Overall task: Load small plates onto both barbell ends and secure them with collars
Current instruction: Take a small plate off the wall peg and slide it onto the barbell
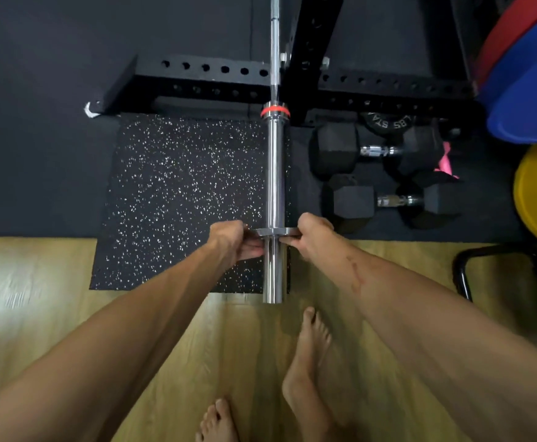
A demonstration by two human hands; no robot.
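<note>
A chrome barbell sleeve (274,173) points toward me, with a red ring (274,110) at its inner shoulder. A small thin grey plate (287,231) sits edge-on around the sleeve, roughly a third of the way in from the free end. My left hand (233,242) grips the plate's left edge and my right hand (311,236) grips its right edge, with fingers curled under it. No collar is visible on the sleeve.
A black rack base (372,87) holds the bar. A speckled mat (181,193) lies below the sleeve. Two black hex dumbbells (381,151) and a small black plate (388,122) lie to the right. Red, blue and yellow bumper plates (534,100) stand at far right. My bare feet (308,362) are on the wood floor.
</note>
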